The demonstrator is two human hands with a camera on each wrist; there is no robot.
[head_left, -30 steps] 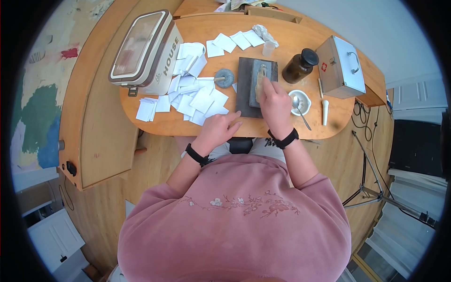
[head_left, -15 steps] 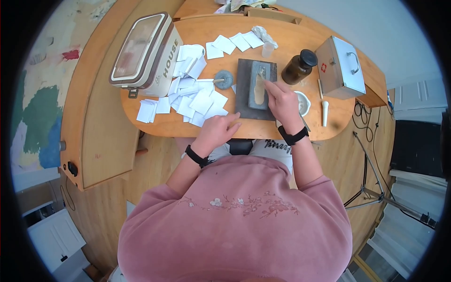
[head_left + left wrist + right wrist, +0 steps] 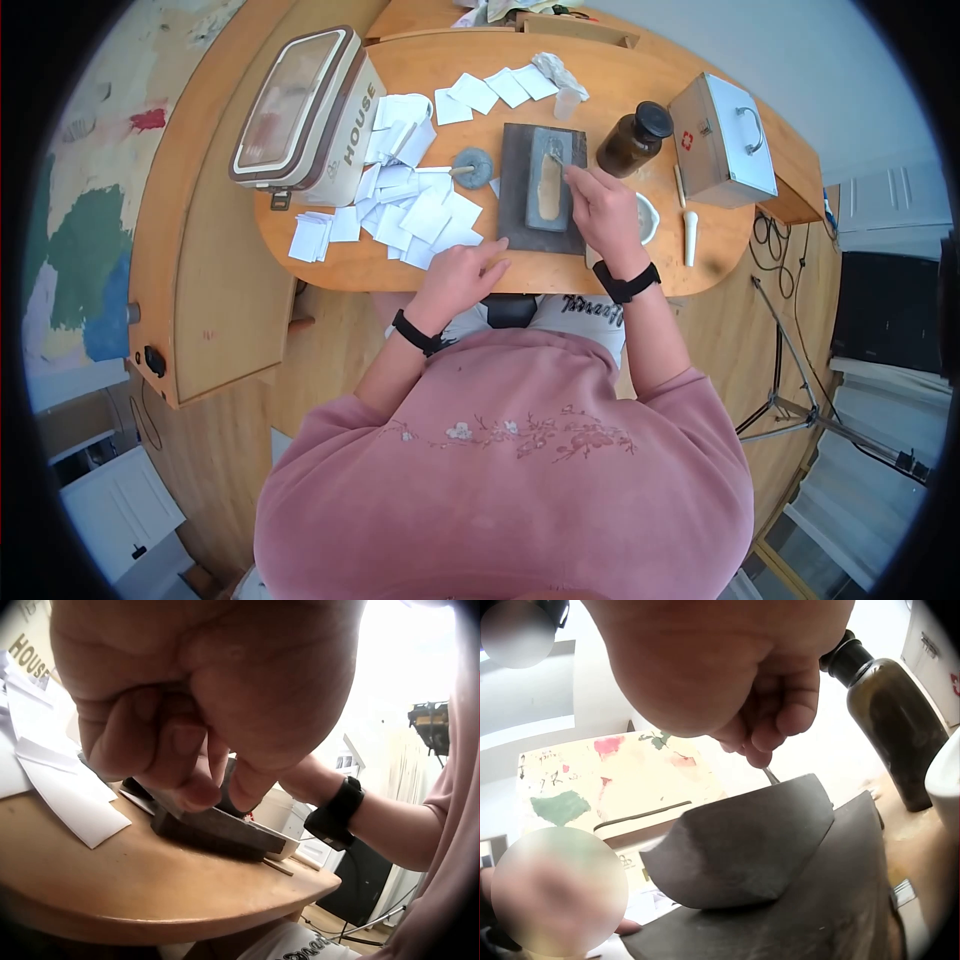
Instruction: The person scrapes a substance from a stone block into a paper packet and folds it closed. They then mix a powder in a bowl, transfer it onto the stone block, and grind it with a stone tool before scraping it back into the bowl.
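Note:
In the head view a grey boat-shaped stone trough (image 3: 535, 200) with light brown powder inside lies on a dark board (image 3: 514, 200). At its right side my right hand (image 3: 606, 212) pinches a slim metal tool (image 3: 771, 776), whose far end reaches into the trough's upper part. What kind of tool it is I cannot tell, as the fingers hide most of it. My left hand (image 3: 460, 276) rests by the board's front left corner, fingertips right at the edge, holding nothing. The right wrist view shows the trough's curved side close below the right fingers.
Folded white papers (image 3: 428, 215) lie left of the board, beside a stone wheel (image 3: 473, 168) with a wooden handle. A box marked HOUSE (image 3: 362, 130) stands far left. To the right are a brown bottle (image 3: 630, 150), white mortar (image 3: 649, 218), pestle (image 3: 691, 240) and metal case (image 3: 728, 140).
My right hand has moved from over the trough to its right side, uncovering the powder. It now covers much of the mortar and the spoon there. The left hand has stayed put.

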